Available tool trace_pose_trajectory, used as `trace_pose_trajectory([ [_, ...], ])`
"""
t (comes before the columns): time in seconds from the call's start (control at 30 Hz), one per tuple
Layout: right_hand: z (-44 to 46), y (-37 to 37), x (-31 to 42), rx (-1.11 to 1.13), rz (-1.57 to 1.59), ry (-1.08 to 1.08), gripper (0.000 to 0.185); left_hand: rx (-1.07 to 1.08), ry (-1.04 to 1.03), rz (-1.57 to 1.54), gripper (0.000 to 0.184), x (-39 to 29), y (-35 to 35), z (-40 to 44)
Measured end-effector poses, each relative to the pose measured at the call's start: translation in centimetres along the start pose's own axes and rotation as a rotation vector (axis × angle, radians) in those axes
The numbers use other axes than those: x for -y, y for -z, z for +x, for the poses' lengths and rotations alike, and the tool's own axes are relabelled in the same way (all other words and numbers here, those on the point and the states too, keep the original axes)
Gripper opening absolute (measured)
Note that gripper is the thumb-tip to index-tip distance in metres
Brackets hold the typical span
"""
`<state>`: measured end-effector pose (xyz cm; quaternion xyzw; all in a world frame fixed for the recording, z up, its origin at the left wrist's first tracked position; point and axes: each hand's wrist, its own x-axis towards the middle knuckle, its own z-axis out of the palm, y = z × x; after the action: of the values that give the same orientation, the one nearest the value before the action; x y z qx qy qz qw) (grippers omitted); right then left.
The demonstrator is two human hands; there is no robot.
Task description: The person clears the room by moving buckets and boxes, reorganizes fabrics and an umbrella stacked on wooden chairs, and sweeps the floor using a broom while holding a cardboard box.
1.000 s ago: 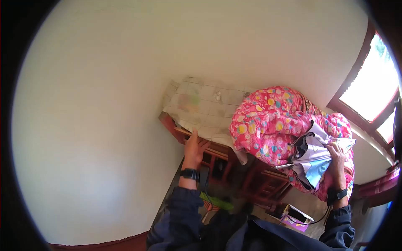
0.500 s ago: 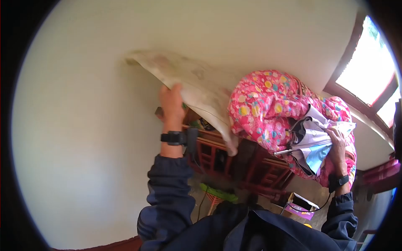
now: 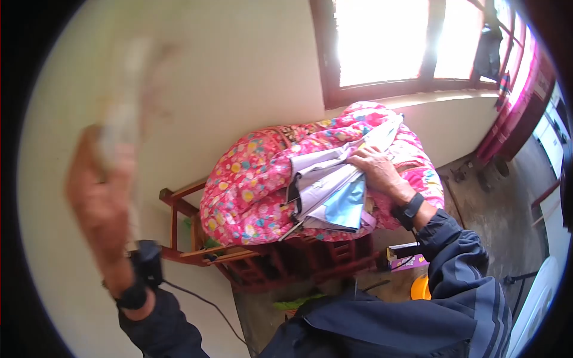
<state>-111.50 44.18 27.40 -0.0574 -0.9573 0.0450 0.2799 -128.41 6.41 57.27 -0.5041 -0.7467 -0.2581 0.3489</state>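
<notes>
On the left my left hand (image 3: 102, 200) is raised and closed on a pale patterned sheet (image 3: 128, 83), seen almost edge-on and smeared by motion. Whether it is cloth or something stiffer, I cannot tell. A partly folded umbrella (image 3: 325, 185), silvery lilac with a light blue panel, lies across a pink floral quilted bundle (image 3: 245, 179). My right hand (image 3: 379, 170) is on the umbrella, fingers curled over its gathered fabric. The umbrella's thin metal shaft end points toward the front edge of the bundle.
Reddish-brown wooden furniture (image 3: 179, 224) supports the bundle against the wall. Behind stands a window (image 3: 382, 42) with a wooden frame. A purple box (image 3: 409, 261) and a yellow object (image 3: 420, 288) are on the floor; a white round object (image 3: 540, 304) is at right.
My left hand has lifted the pale sheet off the furniture, up and to the left. My right hand stays on the umbrella. The view has turned right, showing more window.
</notes>
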Motion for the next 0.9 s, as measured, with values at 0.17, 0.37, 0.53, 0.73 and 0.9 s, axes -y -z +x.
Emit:
trace_pose_trajectory([
  [0.17,-0.5,-0.9,0.1,-0.149,0.180,-0.143,0.027,0.419,-0.280,-0.160,0.042,-6.1,-18.5,-6.0],
  [0.37,-2.6,-2.4,1.6,-0.325,0.192,-0.256,0.031,0.447,-0.260,-0.230,0.049,-9.1,-24.8,-12.3],
  [0.53,-3.2,-0.2,4.4,-0.089,0.095,-0.215,0.031,0.397,-0.152,-0.276,0.053,-7.2,-24.1,-12.2],
  [0.73,-9.2,2.8,11.6,0.039,0.232,-0.275,0.049,0.391,-0.062,-0.423,0.055,-6.4,-24.9,-15.0],
  [0.9,-12.0,2.4,16.1,0.054,0.433,-0.508,0.024,0.123,0.003,-0.806,0.043,-8.5,-22.3,-17.3],
])
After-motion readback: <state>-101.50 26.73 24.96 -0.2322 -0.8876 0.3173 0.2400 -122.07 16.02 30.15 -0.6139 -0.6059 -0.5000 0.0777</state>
